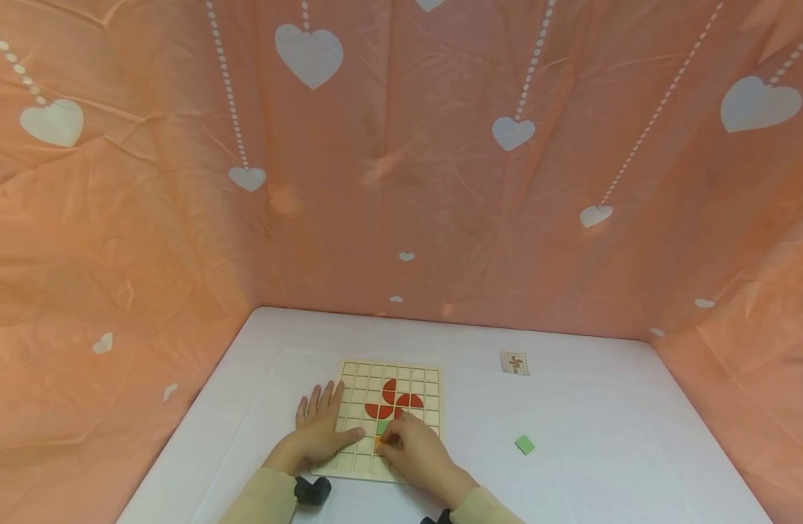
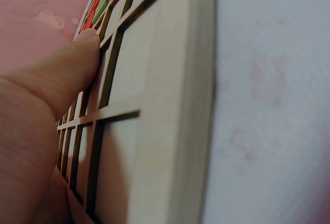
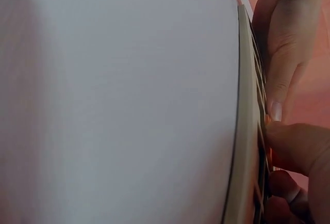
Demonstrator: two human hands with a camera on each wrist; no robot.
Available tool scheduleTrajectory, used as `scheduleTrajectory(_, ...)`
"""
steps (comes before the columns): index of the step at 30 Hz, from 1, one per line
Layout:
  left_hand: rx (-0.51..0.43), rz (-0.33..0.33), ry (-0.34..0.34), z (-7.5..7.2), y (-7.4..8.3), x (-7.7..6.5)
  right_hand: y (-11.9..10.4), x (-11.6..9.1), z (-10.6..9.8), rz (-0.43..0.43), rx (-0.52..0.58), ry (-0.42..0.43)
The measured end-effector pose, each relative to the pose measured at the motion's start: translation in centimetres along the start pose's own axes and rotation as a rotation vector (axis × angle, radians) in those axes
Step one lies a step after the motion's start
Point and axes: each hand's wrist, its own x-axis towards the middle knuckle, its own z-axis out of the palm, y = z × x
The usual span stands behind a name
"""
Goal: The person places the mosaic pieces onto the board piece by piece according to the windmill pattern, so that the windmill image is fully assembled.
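Note:
A light wooden grid board (image 1: pixel 358 463) lies flat on the white table. My left hand (image 1: pixel 319 437) is spread over its left edge, the thumb resting on the grid; the left wrist view shows that thumb (image 2: pixel 72 72) on the squares. Near the lower middle, my right hand (image 1: pixel 421 455) pinches an orange piece (image 1: pixel 378 445) at the grid, partly hidden by the fingers. Just above it a green square (image 1: pixel 382 428) sits in the board. Several red rounded pieces (image 1: pixel 378 411) form a pinwheel above that; my right hand partly covers one.
Right of the board, a loose green square tile (image 1: pixel 524 445) lies on the table (image 1: pixel 604 437). Farther back is a small card (image 1: pixel 515 362) with a printed grid and pinwheel figure. An orange cloth (image 1: pixel 388 182) with white hearts surrounds the table's back and sides.

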Motion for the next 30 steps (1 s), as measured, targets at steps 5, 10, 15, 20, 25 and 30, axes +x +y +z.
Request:
scheduleTrajectory(5, 0.004, 0.004, -0.008, -0.2, 0.2, -0.1, -0.1, -0.1, 0.0, -0.004, -0.008, -0.005)
scheduleTrajectory(10, 0.006, -0.006, -0.012, -0.2, 0.3, 0.0, 0.4, -0.4, -0.5, -0.015, -0.012, -0.003)
scheduleTrajectory(15, -0.016, -0.016, -0.016, -0.1, 0.4, -0.1, 1.9, -1.3, -2.8, 0.025, 0.058, 0.012)
scheduleTrajectory(20, -0.025, -0.017, -0.01, 0.2, 0.2, 0.0, 4.7, -2.7, -5.7, 0.099, 0.089, 0.076)
scheduleTrajectory(25, -0.017, -0.022, -0.009, 0.3, 0.0, 0.1, 7.8, -4.8, -8.4, 0.235, 0.098, 0.153)
scheduleTrajectory(30, -0.012, -0.019, -0.012, 0.2, 0.0, 0.1, 10.6, -6.8, -11.0, 0.359, 0.104, 0.172)
